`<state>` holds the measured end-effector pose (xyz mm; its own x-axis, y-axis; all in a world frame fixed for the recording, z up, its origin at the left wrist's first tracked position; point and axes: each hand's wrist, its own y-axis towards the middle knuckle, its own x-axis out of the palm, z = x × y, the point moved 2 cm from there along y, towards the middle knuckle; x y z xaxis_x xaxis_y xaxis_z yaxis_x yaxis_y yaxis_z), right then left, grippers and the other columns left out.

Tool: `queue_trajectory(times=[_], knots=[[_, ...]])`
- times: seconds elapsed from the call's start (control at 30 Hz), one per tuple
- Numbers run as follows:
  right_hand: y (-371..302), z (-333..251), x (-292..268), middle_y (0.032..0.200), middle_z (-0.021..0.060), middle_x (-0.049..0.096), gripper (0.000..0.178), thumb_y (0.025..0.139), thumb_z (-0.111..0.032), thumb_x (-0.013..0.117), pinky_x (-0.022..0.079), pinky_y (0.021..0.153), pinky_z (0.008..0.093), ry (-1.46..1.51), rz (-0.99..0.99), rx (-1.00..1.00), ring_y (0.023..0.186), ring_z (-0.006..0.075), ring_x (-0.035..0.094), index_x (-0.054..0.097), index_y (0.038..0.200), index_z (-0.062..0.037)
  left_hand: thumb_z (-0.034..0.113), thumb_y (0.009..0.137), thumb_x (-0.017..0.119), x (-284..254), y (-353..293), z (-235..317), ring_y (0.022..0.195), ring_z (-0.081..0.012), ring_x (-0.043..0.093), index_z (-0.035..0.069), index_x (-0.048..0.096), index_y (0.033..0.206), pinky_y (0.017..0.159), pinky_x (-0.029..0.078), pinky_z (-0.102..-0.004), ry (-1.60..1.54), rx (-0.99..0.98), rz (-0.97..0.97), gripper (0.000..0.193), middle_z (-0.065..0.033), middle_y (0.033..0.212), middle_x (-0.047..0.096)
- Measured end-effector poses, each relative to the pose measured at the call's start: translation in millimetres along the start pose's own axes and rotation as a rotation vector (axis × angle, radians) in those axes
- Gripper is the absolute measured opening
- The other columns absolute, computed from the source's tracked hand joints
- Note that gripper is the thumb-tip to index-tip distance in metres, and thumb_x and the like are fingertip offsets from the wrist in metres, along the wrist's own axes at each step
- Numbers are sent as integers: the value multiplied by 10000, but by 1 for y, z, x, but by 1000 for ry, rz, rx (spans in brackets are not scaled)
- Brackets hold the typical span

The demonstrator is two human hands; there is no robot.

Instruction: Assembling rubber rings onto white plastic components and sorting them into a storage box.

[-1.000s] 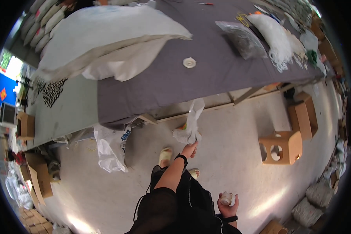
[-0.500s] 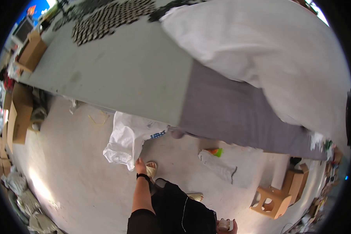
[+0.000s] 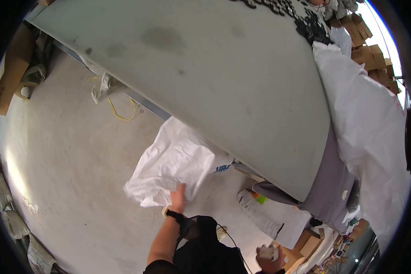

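Note:
My left hand [image 3: 178, 199], with a dark band at the wrist, grips the near edge of a crumpled white plastic sack [image 3: 173, 157]. The sack hangs beside the table's edge, and blue print shows at its right side. Some of the fingers are hidden against the sack. At the lower right, my right hand [image 3: 270, 259] is closed around small pale, rounded pieces [image 3: 268, 252]. They are too blurred to name more exactly.
A grey-green table [image 3: 205, 82] spans the upper area, with dark small parts [image 3: 313, 29] at its far edge. White sheeting [image 3: 360, 118] and grey cloth [image 3: 326, 192] cover its right end. A yellow strap [image 3: 123, 118], printed bag [image 3: 260, 214] and cardboard box [image 3: 306, 244] lie below.
My view has turned, so the table slants more steeply. The sack looks wider and more spread out, with my left hand still at its edge. My right hand shows higher in view.

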<state>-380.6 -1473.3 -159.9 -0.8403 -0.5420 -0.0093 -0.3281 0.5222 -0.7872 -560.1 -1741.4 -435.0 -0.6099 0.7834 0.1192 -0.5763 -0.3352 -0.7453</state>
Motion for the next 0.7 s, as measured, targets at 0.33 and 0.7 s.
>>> queue_trajectory(times=[0.33, 0.7], knots=[[-34, -175, 152, 997, 74, 542, 243, 840, -326, 417, 426, 757, 415, 63, -263, -405, 965, 249, 501, 511, 925, -119, 169, 722, 590, 100, -229, 185, 692, -307, 535, 4, 553, 766, 625, 420, -377, 493, 689, -702, 174, -136, 724, 562], [97, -263, 140, 826, 71, 538, 387, 806, -450, 364, 450, 672, 397, 798, -132, -72, 798, 284, 510, 493, 902, -98, 150, 778, 556, 87, -243, 226, 876, -212, 531, -55, 500, 1037, 769, 415, -298, 323, -145, -545, 335, -124, 976, 561]])
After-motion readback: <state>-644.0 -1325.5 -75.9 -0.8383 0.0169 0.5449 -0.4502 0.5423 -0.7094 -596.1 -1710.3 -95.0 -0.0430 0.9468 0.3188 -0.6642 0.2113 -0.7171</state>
